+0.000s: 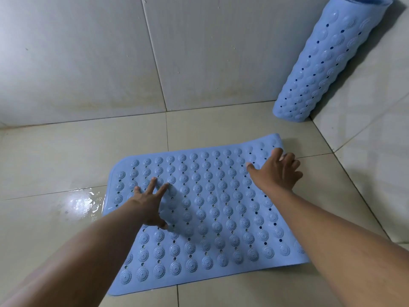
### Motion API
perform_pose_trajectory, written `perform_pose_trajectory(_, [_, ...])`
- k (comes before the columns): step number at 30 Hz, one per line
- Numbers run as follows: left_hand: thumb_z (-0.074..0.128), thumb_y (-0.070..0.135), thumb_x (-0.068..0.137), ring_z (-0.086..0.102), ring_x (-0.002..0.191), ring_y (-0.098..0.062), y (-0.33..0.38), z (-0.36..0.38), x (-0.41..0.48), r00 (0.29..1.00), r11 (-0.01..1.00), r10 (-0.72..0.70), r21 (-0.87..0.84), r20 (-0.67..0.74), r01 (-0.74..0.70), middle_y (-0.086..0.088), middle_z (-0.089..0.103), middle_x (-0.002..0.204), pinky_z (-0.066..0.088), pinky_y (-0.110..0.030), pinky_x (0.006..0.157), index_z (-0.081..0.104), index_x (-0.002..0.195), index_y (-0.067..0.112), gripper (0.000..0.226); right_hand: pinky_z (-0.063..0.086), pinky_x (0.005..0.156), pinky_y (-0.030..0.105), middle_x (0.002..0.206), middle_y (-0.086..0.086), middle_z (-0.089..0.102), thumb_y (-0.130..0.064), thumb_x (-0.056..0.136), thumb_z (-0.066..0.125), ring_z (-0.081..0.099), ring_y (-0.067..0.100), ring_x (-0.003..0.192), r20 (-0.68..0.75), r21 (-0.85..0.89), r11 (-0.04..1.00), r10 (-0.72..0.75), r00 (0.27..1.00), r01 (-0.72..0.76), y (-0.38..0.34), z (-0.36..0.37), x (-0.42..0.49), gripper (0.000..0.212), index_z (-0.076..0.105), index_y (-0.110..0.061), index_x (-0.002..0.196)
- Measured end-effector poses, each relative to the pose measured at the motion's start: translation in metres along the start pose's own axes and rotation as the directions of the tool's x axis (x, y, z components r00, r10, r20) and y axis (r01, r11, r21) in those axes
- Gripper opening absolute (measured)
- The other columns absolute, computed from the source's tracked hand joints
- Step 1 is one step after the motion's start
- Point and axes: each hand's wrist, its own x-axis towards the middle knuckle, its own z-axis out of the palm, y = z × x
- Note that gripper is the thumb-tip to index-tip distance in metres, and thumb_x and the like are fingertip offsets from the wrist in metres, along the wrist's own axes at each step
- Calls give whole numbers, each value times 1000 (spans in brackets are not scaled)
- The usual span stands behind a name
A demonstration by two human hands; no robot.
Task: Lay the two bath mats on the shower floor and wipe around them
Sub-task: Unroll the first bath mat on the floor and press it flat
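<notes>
Bath mat [210, 207] lies unrolled on the shower floor [221, 122]. I see my left hand [150, 204] pressing it, fingers straight and spread; my right hand [276, 171], fingers also apart, presses its far right corner, which curls up. The rolled mat [327, 58] leans against the wall [376, 96], well apart.

Flat on the shower floor [221, 125] under the left hand [150, 204] and right hand [276, 171], a light-blue bath mat [212, 209] with rows of round studs and small holes, far corner slightly curled at the right hand's fingertips. Well beyond the right hand, a second blue mat [327, 58], rolled into a tube, on end, leaning against the wall [365, 85].
</notes>
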Motion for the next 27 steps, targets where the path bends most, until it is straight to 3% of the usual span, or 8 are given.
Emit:
perform_pose_trajectory(4, [78,73,68,1,150,-56,-2,2,2,1000,1000,5,-6,-12,-5,-1,-30,166,35,-62,114,-22,157,40,138,22,114,59,152,21,29,-50,84,57,22,42,143,181,4,934,352,918,-359,25,8,9,74,31,-9,141])
perform_pose_trajectory(8, [67,87,64,7,149,-56,2,5,5,999,1000,5,0,-45,-5,-6,-26,167,38,-61,112,-18,159,37,136,39,105,60,140,19,46,-43,64,57,50,43,122,396,84,843,461,794,-531,56,27,16,91,26,-11,143])
perform_pose_trajectory(10, [59,95,59,3,150,-53,5,8,9,996,999,5,-42,-93,-9,-7,-22,167,43,-63,107,-11,159,36,136,43,102,57,130,15,55,-43,61,63,57,39,114,408,115,838,450,794,-533,64,27,15,86,33,-10,135])
perform_pose_trajectory(13, [53,97,59,-6,152,-49,12,10,12,989,1000,17,-13,-148,-19,-3,-22,165,50,-63,100,-5,159,29,134,34,105,49,132,15,56,-53,69,78,53,38,122,336,37,869,454,825,-494,66,9,14,88,42,-6,133])
perform_pose_trajectory(16, [51,92,70,-11,153,-48,22,5,13,988,996,45,79,-146,-33,-2,-30,166,45,-62,105,-7,160,15,132,37,103,46,133,18,53,-62,61,86,53,38,121,306,-9,895,427,851,-446,75,-3,18,96,50,-8,131])
perform_pose_trajectory(19, [55,90,70,1,152,-47,24,1,16,987,993,64,108,-149,-49,-5,-22,166,49,-58,102,1,158,7,132,43,98,46,133,16,47,-63,54,90,51,37,119,276,7,904,409,870,-427,81,-7,19,101,51,-8,128])
perform_pose_trajectory(22, [58,89,68,13,148,-42,24,0,17,986,994,65,95,-156,-50,-4,-13,164,55,-52,95,5,157,6,133,41,95,49,133,15,45,-63,53,90,48,37,121,125,-81,925,379,917,-371,82,-8,16,109,43,-4,132])
perform_pose_trajectory(27, [61,86,71,18,148,-45,27,-2,18,990,996,49,84,-130,-38,-6,-17,166,49,-54,105,-1,159,5,135,38,96,49,128,17,46,-51,74,78,44,38,121,-127,-172,972,138,982,-159,85,-7,13,77,44,-4,123])
